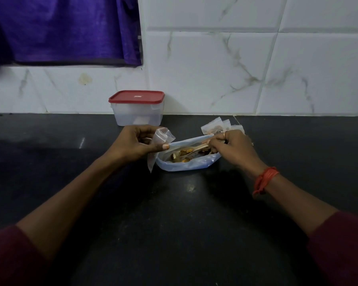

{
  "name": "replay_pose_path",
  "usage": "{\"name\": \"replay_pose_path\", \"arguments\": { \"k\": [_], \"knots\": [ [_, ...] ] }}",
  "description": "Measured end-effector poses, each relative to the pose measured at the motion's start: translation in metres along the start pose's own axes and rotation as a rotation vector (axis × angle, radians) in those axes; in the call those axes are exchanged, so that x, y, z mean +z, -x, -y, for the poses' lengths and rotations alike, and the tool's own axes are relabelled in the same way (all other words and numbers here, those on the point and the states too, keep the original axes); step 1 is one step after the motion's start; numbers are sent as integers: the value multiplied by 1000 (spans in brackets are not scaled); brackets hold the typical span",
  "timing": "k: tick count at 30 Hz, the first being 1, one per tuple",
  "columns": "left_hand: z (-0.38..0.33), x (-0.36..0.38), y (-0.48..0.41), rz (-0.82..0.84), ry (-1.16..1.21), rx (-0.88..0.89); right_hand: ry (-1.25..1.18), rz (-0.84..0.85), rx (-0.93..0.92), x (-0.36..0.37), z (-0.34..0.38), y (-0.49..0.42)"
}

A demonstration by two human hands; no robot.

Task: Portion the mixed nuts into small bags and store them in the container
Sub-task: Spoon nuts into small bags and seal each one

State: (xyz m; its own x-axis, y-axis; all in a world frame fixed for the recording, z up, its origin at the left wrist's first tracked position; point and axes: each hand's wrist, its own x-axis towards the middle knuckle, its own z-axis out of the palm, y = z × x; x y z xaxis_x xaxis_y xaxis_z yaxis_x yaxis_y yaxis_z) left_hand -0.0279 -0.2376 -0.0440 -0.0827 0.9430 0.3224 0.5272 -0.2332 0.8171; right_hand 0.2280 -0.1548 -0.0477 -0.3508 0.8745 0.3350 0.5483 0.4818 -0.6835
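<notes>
A large clear bag of mixed nuts lies open on the black counter. My left hand pinches a small empty plastic bag at the big bag's left edge. My right hand grips a spoon whose bowl sits among the nuts inside the big bag. Behind my right hand lie a few small filled bags. A clear container with a red lid stands shut against the wall, behind my left hand.
A white marble-patterned tiled wall runs along the back of the counter. A purple cloth hangs at the upper left. A red thread band circles my right wrist.
</notes>
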Motion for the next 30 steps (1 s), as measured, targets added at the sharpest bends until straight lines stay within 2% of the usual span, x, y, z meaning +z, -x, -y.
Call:
{"name": "replay_pose_path", "arguments": {
  "k": [5, 8, 12, 16, 18, 20, 24, 27, 30],
  "knots": [
    [-1, 2, 0, -13, -33, 25, -33, -55, 47, -12, -4, -5],
    [-1, 4, 0, -2, -94, 65, -140, -98, 56, -18, -4, -8],
    [-1, 6, 0, -11, -139, 95, -305, -136, 31, -20, 6, -5],
    [-5, 10, 2, 5, -159, 114, -328, -135, -16, -11, 18, 1],
    [-9, 11, 3, -3, -134, 107, -280, -134, -97, -4, 21, 3],
    [-10, 11, 4, -19, -75, 91, -192, -156, -287, 1, 21, 7],
    [-10, 10, 5, -48, 50, 51, 276, -353, -773, 7, 15, 8],
    [-7, 8, 4, -31, 136, -3, 311, -419, -858, 9, 14, 6],
    [-3, 7, 3, -16, 203, -67, 231, -406, -800, 9, 14, 8]
  ]
}}
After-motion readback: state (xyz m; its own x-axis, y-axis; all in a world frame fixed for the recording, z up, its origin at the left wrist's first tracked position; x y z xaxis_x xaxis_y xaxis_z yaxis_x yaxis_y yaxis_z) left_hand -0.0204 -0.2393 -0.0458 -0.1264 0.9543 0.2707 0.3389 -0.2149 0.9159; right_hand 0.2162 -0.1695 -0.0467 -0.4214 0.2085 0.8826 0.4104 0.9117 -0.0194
